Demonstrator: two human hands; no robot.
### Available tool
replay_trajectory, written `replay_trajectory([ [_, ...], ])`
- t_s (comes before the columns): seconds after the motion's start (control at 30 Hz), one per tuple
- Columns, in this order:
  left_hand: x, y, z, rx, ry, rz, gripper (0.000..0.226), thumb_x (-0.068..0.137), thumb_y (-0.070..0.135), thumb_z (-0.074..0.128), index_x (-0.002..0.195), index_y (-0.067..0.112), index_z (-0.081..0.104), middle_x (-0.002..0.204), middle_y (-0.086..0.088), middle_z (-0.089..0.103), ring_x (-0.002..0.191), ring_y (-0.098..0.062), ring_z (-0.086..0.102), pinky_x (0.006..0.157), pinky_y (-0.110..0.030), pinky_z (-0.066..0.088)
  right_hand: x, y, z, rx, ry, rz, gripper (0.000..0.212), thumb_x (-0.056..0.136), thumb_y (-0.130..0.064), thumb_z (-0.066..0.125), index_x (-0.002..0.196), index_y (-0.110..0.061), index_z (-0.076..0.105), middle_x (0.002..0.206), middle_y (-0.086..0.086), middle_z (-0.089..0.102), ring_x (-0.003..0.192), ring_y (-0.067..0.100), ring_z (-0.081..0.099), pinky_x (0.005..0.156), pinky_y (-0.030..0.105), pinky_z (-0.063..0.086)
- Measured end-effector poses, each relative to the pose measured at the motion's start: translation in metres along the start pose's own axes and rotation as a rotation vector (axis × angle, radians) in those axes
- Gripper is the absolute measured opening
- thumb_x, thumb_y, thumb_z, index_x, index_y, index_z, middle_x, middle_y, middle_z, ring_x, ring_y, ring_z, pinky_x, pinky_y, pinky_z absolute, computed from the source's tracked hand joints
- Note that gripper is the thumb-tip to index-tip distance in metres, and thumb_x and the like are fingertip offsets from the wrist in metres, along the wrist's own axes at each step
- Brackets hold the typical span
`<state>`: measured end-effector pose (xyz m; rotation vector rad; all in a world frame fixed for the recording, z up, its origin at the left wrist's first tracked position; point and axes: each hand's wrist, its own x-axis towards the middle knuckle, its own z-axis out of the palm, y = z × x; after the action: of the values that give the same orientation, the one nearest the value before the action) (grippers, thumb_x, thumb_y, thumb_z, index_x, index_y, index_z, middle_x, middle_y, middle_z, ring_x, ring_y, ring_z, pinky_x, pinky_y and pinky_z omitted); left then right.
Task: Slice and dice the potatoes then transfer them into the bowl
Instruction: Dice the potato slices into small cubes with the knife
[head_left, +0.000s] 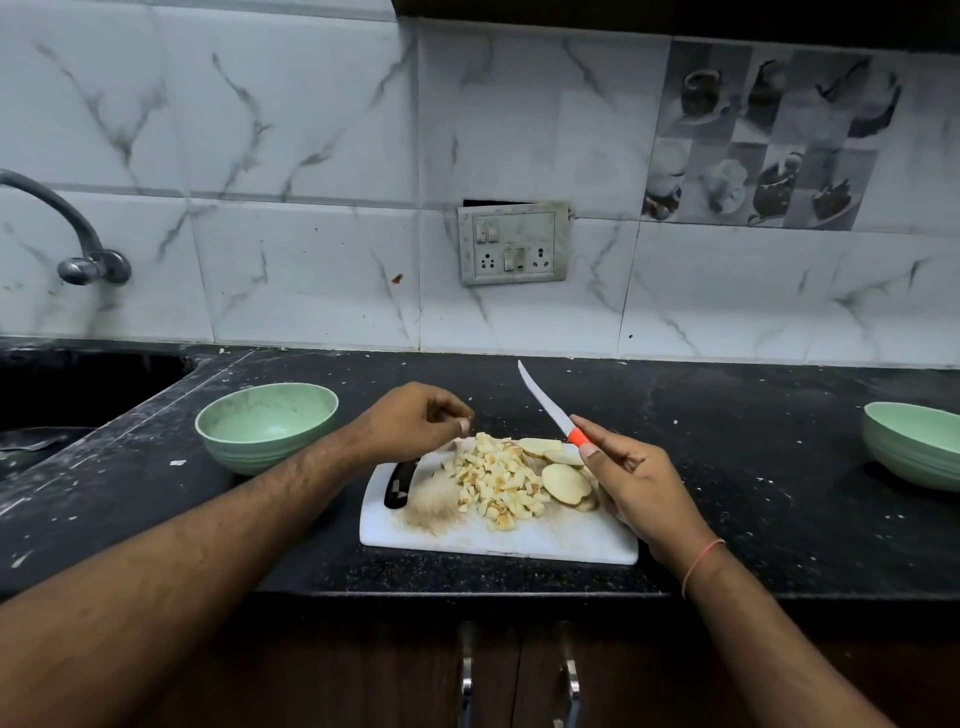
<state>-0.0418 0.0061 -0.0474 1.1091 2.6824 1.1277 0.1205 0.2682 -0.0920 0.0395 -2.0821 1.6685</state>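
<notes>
Our right hand grips the knife and our loosely curled left hand holds nothing above the cutting board, where diced potato is piled beside uncut slices, the bowl still unfilled.

The left hand hovered with fingers loosely curled, thumb and fingertips nearly meeting, forearm stretched forward. The right hand was raised, fingers wrapped around a handle, wrist bent inward.
</notes>
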Motion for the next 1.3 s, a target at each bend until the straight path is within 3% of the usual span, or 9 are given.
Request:
replay_trajectory([
  [0.13, 0.017, 0.004, 0.006, 0.228, -0.054, 0.008, 0.03, 0.108, 0.035, 0.059, 0.131, 0.023, 0.074, 0.124, 0.014, 0.073, 0.11, -0.002, 0.066, 0.104, -0.029, 0.052, -0.001, -0.003, 0.001, 0.022, 0.005, 0.005, 0.032, 0.102, -0.022, 0.065, 0.133, -0.026, 0.069, 0.116, -0.01, 0.076, 0.104, 0.0, 0.07, 0.086, 0.019, 0.055],
  [0.27, 0.032, 0.01, 0.018, 0.335, -0.217, -0.036, 0.046, 0.111, 0.046, 0.044, 0.09, 0.018, 0.074, 0.08, 0.011, 0.072, 0.069, -0.004, 0.061, 0.077, -0.03, 0.051, -0.002, -0.006, 0.002, 0.07, 0.015, 0.04, 0.031, 0.102, -0.017, 0.063, 0.133, -0.02, 0.069, 0.079, -0.019, 0.069, 0.056, -0.005, 0.058, 0.053, 0.007, 0.042],
  [0.4, 0.043, 0.021, 0.026, 0.458, -0.245, 0.033, 0.053, 0.111, 0.047, 0.041, 0.074, 0.014, 0.061, 0.069, 0.003, 0.061, 0.062, -0.012, 0.054, 0.068, -0.031, 0.048, -0.001, -0.006, 0.003, 0.085, 0.026, 0.045, 0.032, 0.103, -0.014, 0.062, 0.134, -0.016, 0.068, 0.083, -0.013, 0.067, 0.054, -0.006, 0.056, 0.052, 0.007, 0.041],
  [0.53, 0.046, 0.035, 0.026, 0.459, -0.245, 0.09, 0.051, 0.11, 0.048, 0.045, 0.09, 0.014, 0.077, 0.077, 0.006, 0.073, 0.064, -0.01, 0.063, 0.066, -0.027, 0.05, -0.002, -0.01, 0.005, 0.129, 0.032, 0.084, 0.033, 0.104, -0.007, 0.058, 0.135, -0.012, 0.067, 0.075, -0.016, 0.066, 0.051, -0.005, 0.056, 0.049, 0.008, 0.041],
  [0.67, 0.045, 0.043, 0.018, 0.187, -0.277, 0.063, 0.044, 0.112, 0.043, 0.047, 0.102, 0.021, 0.084, 0.095, 0.01, 0.081, 0.085, 0.0, 0.074, 0.075, -0.013, 0.052, -0.003, -0.011, 0.004, 0.101, 0.037, 0.071, 0.032, 0.104, -0.01, 0.06, 0.135, -0.014, 0.067, 0.094, -0.002, 0.069, 0.054, -0.004, 0.058, 0.05, 0.009, 0.042],
  [0.73, 0.045, 0.042, 0.016, 0.009, -0.263, 0.045, 0.043, 0.112, 0.038, 0.049, 0.102, 0.014, 0.083, 0.097, 0.005, 0.082, 0.093, -0.009, 0.078, 0.088, -0.022, 0.058, -0.004, -0.012, 0.004, 0.083, 0.039, 0.063, 0.032, 0.103, -0.012, 0.062, 0.134, -0.015, 0.068, 0.1, 0.001, 0.069, 0.057, -0.006, 0.058, 0.053, 0.008, 0.043],
  [0.83, 0.048, 0.04, 0.014, -0.074, -0.173, 0.046, 0.031, 0.109, 0.035, 0.057, 0.104, 0.016, 0.082, 0.097, 0.005, 0.082, 0.089, -0.008, 0.077, 0.081, -0.024, 0.059, -0.005, -0.014, 0.005, 0.074, 0.043, 0.058, 0.031, 0.103, -0.014, 0.063, 0.133, -0.017, 0.069, 0.095, -0.004, 0.07, 0.057, -0.007, 0.058, 0.053, 0.008, 0.043],
  [0.97, 0.055, 0.036, 0.016, 0.186, -0.152, 0.152, 0.019, 0.101, 0.034, 0.069, 0.115, 0.029, 0.081, 0.105, 0.02, 0.079, 0.095, 0.009, 0.07, 0.087, -0.017, 0.052, -0.006, -0.017, 0.004, 0.099, 0.047, 0.087, 0.032, 0.104, -0.013, 0.059, 0.135, -0.017, 0.067, 0.062, -0.019, 0.062, 0.048, -0.003, 0.051, 0.048, 0.01, 0.04],
  [1.3, 0.09, 0.063, 0.03, 0.46, -0.638, 0.252, 0.026, 0.093, 0.031, 0.081, 0.119, 0.032, 0.08, 0.086, 0.019, 0.07, 0.075, 0.005, 0.064, 0.075, -0.014, 0.044, -0.001, -0.013, 0.001, 0.133, 0.066, 0.099, 0.032, 0.105, -0.015, 0.058, 0.136, -0.019, 0.067, 0.053, -0.012, 0.047, 0.046, 0.004, 0.036, 0.045, 0.017, 0.034],
])
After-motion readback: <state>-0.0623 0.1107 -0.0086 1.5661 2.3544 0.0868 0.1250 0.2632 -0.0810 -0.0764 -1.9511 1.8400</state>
